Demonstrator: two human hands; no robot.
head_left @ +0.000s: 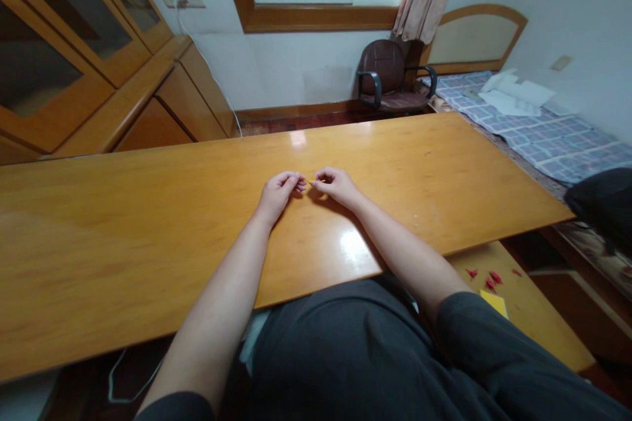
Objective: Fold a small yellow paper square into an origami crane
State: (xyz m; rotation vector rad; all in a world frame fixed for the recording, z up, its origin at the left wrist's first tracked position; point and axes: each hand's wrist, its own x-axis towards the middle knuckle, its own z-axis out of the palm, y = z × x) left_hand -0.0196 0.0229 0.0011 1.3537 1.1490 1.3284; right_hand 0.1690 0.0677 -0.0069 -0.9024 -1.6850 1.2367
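Both my hands rest on a long glossy wooden table (148, 223), near its middle. My left hand (278, 193) and my right hand (334, 185) are closed in pinches, their fingertips almost meeting. Between them sits a tiny yellow piece (315, 181), probably folded paper, held by both hands just above the tabletop. It is too small to make out its shape.
A lower wooden surface (533, 302) at the right carries small red folded pieces (488, 278) and a yellow sheet (494, 302). Beyond the table stand a dark office chair (390, 75), a bed (543, 124) with papers, and wooden cabinets (99, 58) at the left.
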